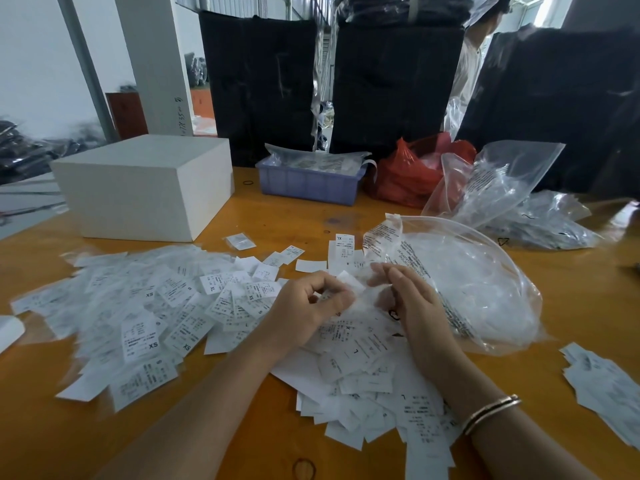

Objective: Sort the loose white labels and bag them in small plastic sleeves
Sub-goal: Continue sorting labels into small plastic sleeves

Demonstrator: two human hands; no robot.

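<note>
Both hands meet over the middle of the table: the left hand (311,306) has its fingers curled and pinches a white label (349,280) between thumb and forefinger, while the right hand (410,301), fingers fairly straight, holds a small clear plastic sleeve (367,299) at the label's edge. How firmly the right fingers grip the sleeve cannot be told, since the film is thin and partly hidden. A bangle (490,412) sits on the right wrist.

Under and around the hands lies the heap of loose white labels (363,368), some printed L. To the left spreads a wider layer of labels already in sleeves (145,306), showing XS, S and XL. A smaller stack of labels (602,386) lies at the right edge of the orange table (270,410).

Just right of the hands a large clear zip bag (478,289) lies open, with crumpled clear film inside. Beyond it another clear bag (491,181) stands upright, and a flat one (543,223) lies with dark contents. A red plastic bag (412,174) sits beside a lilac plastic bin (308,183) holding clear packets. A white box (145,188) stands at the left rear. Black bundles (398,84) rise behind the table.
</note>
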